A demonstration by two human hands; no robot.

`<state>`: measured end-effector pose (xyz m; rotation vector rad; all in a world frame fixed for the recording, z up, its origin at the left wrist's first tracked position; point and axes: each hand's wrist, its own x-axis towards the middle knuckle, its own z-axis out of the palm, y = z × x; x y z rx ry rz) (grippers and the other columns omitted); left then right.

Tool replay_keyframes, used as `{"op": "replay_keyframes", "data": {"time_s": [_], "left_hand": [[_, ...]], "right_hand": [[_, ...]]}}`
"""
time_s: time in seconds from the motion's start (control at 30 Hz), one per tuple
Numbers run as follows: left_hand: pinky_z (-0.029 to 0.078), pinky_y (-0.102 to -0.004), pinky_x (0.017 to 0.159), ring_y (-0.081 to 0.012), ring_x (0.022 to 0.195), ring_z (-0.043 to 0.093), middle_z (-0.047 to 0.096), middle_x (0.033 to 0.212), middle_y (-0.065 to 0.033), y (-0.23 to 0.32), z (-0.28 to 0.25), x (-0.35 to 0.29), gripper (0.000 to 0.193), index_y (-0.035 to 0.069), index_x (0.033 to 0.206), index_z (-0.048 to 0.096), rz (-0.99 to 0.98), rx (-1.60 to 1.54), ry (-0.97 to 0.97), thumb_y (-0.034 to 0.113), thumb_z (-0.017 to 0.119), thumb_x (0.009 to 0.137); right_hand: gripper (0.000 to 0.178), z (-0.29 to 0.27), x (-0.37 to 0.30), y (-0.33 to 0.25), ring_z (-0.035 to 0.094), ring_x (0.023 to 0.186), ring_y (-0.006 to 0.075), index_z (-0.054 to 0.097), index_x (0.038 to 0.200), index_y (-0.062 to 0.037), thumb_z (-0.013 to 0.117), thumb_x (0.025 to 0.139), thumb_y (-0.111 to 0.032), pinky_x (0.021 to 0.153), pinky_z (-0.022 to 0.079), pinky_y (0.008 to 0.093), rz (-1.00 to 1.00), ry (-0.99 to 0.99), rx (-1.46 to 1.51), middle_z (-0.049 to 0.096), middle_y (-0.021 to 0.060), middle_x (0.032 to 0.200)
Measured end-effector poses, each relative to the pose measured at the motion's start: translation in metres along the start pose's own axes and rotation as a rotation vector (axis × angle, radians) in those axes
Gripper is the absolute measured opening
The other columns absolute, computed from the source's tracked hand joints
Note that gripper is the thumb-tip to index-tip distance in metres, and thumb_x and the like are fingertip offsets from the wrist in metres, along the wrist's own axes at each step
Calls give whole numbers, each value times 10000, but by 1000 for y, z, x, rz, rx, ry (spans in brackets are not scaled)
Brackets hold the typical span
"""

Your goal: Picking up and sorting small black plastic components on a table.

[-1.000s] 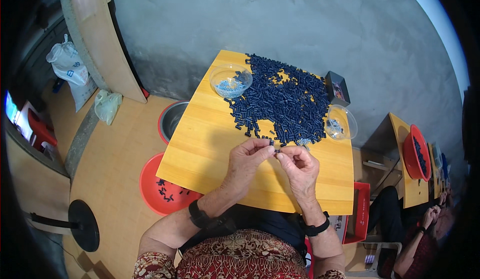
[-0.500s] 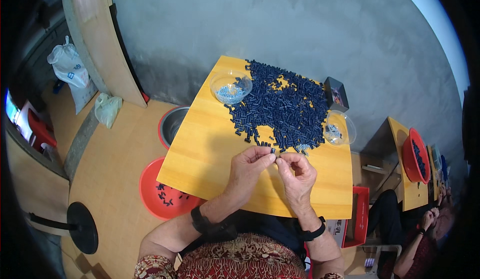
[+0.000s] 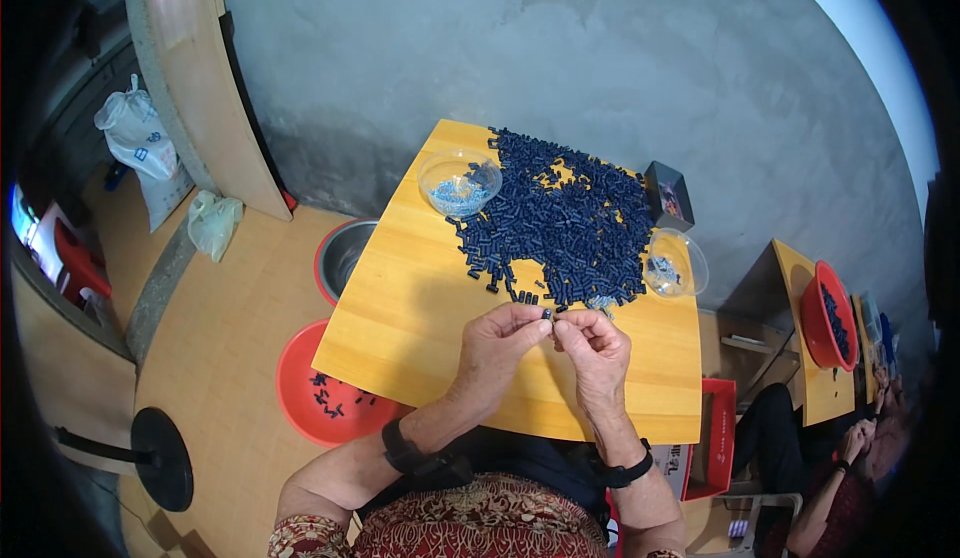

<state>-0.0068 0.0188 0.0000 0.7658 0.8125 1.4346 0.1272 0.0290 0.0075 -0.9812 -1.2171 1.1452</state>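
Note:
My left hand pinches a small dark cylindrical piece between thumb and forefinger, above the near part of the yellow table. Close against it, my right hand is closed in a pinch too; whatever its fingertips hold is too small to make out. Just beyond both hands spreads a wide pile of short dark tubular pieces. A few small silvery parts lie at the pile's near edge. Clear round bowls with small metallic parts flank the pile, one bowl at left and another bowl at right.
A black box stands at the table's far right. On the floor at left are a red basin with scattered dark pieces and a metal bowl. A co-worker sits at right beside another table bearing a red basin.
The view has shifted slightly. My fingertips stay together, and the dark piece in my left hand shows a little more plainly.

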Motion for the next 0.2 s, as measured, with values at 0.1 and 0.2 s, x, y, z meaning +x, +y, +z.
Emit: {"op": "replay_keyframes", "data": {"time_s": [0.1, 0.2], "left_hand": [[484, -226, 795, -80, 839, 606, 672, 926, -30, 1, 1, 0, 148, 1, 985, 653, 3, 34, 11, 42, 675, 844], [489, -213, 774, -77, 829, 606, 665, 912, -30, 1, 1, -1, 148, -7, 1004, 653, 42, 112, 13, 38, 647, 863]], "right_hand": [[79, -2, 1, 1, 552, 680, 56, 663, 923, 6, 669, 849, -21, 632, 447, 193, 16, -12, 20, 651, 9, 794], [93, -3, -1, 0, 580, 693, 97, 659, 931, 20, 657, 854, -32, 661, 478, 222, 32, -20, -1, 665, 52, 812]]}}
